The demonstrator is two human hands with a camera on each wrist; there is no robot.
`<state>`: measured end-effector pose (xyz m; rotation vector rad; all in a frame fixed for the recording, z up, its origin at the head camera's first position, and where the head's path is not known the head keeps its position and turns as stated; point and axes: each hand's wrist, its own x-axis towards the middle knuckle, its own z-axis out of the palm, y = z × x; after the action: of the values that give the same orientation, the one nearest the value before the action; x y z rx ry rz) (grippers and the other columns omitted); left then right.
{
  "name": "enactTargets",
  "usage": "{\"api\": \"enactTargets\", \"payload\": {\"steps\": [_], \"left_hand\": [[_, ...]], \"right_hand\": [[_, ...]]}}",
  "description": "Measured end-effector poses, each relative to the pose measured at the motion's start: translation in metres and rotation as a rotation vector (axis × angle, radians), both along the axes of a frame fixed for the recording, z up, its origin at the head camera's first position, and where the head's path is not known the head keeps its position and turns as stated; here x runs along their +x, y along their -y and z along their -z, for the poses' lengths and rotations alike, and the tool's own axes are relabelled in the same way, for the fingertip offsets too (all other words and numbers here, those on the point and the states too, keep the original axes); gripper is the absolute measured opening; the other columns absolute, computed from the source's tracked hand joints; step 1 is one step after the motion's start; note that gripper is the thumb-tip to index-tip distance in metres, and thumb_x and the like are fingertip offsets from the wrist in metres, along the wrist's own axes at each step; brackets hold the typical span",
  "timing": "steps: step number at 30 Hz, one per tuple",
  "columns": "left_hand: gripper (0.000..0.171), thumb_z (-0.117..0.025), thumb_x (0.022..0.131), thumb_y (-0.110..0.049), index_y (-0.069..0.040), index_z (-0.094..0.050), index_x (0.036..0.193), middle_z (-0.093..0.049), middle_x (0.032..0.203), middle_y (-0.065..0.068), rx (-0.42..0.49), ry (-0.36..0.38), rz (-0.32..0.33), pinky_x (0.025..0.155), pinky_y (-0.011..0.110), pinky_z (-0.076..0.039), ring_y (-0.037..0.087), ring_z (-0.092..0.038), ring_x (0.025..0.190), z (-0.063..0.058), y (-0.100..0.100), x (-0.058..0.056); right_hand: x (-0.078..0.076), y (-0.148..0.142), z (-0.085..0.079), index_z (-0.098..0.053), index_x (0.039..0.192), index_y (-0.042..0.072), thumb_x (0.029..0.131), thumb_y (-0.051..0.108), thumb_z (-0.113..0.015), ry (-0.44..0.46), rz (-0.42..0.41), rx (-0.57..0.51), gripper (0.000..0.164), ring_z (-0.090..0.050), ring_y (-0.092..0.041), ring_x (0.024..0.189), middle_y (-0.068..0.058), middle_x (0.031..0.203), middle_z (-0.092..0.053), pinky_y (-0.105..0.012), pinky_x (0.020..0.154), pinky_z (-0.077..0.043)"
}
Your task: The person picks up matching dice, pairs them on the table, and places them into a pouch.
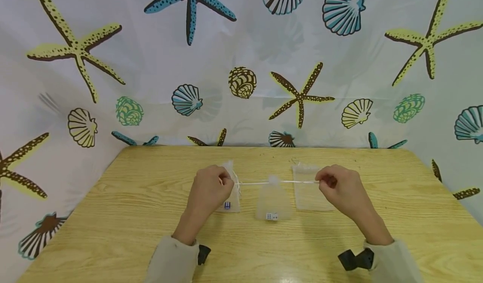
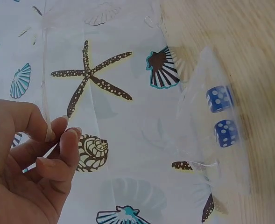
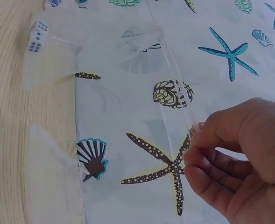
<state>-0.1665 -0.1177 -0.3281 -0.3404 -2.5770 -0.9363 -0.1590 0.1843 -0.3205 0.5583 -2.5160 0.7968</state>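
Note:
A sheer white drawstring pouch hangs between my hands, its neck gathered tight. White dice with dark pips sit at its bottom. My left hand pinches one end of the white drawstring between thumb and fingertips. On the other side my right hand pinches the opposite end, and the cord runs taut and nearly level. In the left wrist view, a second sheer pouch holds two blue dice; in the head view it lies partly behind my left hand.
A third sheer pouch lies flat on the wood-grain table, partly overlapped by my right hand. Behind the table hangs a white curtain printed with starfish and shells. Black wrist straps show at both sleeves.

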Motion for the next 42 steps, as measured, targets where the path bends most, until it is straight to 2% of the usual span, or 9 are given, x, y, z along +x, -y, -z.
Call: {"api": "enactTargets", "payload": {"steps": [8,15,21,27,31,36,39,42], "left_hand": [[0.023,-0.05,0.08,0.002,-0.009,-0.066,0.069,-0.058,0.065,0.004,0.016,0.032,0.016,0.048,0.024,-0.028,0.01,-0.027,0.044,0.001,-0.001,-0.002],[0.023,-0.05,0.08,0.001,-0.009,-0.066,0.068,-0.057,0.062,0.001,-0.002,0.029,0.012,0.047,0.023,-0.027,0.009,-0.026,0.044,-0.004,0.0,0.001],[0.022,-0.05,0.081,0.001,-0.008,-0.067,0.071,-0.061,0.065,0.005,-0.021,0.026,0.007,0.044,0.022,-0.025,0.007,-0.023,0.043,-0.005,-0.001,0.0],[0.018,-0.052,0.085,-0.002,-0.004,-0.07,0.081,-0.066,0.073,0.008,-0.02,0.038,-0.017,0.043,0.022,-0.03,0.007,-0.029,0.042,0.005,-0.003,-0.001],[0.017,-0.054,0.088,-0.003,-0.001,-0.071,0.089,-0.068,0.076,0.011,-0.066,0.058,-0.03,0.045,0.022,-0.037,0.009,-0.038,0.044,0.013,-0.004,-0.008],[0.016,-0.057,0.091,-0.005,0.002,-0.072,0.094,-0.072,0.084,0.014,-0.142,0.043,-0.049,0.055,0.029,-0.051,0.016,-0.061,0.057,0.017,-0.004,-0.024],[0.017,-0.057,0.093,-0.007,0.001,-0.072,0.096,-0.072,0.085,0.014,-0.148,0.088,-0.051,0.058,0.03,-0.054,0.017,-0.064,0.062,0.02,-0.005,-0.034],[0.017,-0.057,0.094,-0.009,0.0,-0.072,0.095,-0.071,0.085,0.013,-0.144,0.138,-0.059,0.055,0.028,-0.051,0.015,-0.061,0.06,0.024,-0.008,-0.043]], "right_hand": [[0.002,-0.001,-0.004,-0.069,0.081,0.006,0.082,-0.005,-0.061,-0.009,-0.003,0.008,0.014,-0.05,-0.009,0.061,-0.002,0.073,-0.061,-0.023,0.055,-0.046],[0.004,-0.003,-0.006,-0.07,0.081,0.008,0.081,-0.005,-0.063,-0.036,-0.011,-0.01,0.015,-0.052,-0.008,0.061,0.0,0.074,-0.063,-0.022,0.055,-0.047],[-0.002,0.0,0.003,-0.07,0.08,0.006,0.079,-0.008,-0.062,-0.098,0.011,-0.023,0.015,-0.052,-0.009,0.06,-0.002,0.072,-0.062,-0.023,0.055,-0.047],[-0.009,0.002,0.014,-0.07,0.082,0.003,0.08,-0.006,-0.061,-0.07,0.056,-0.025,0.013,-0.053,-0.012,0.062,-0.005,0.074,-0.063,-0.024,0.055,-0.047],[-0.02,0.005,0.017,-0.07,0.084,0.002,0.082,-0.005,-0.061,-0.019,0.06,0.015,0.012,-0.052,-0.012,0.063,-0.006,0.075,-0.063,-0.027,0.057,-0.046],[-0.039,0.008,0.019,-0.071,0.087,0.001,0.084,-0.003,-0.06,0.024,0.06,0.046,0.012,-0.053,-0.016,0.065,-0.009,0.078,-0.064,-0.031,0.059,-0.047],[-0.049,0.009,0.023,-0.071,0.087,0.001,0.085,0.0,-0.061,0.049,0.071,0.063,0.009,-0.055,-0.017,0.066,-0.009,0.079,-0.064,-0.032,0.06,-0.048],[-0.06,0.012,0.028,-0.07,0.087,0.001,0.086,0.001,-0.063,0.054,0.061,0.076,0.007,-0.056,-0.018,0.066,-0.009,0.078,-0.065,-0.033,0.061,-0.049]]}}
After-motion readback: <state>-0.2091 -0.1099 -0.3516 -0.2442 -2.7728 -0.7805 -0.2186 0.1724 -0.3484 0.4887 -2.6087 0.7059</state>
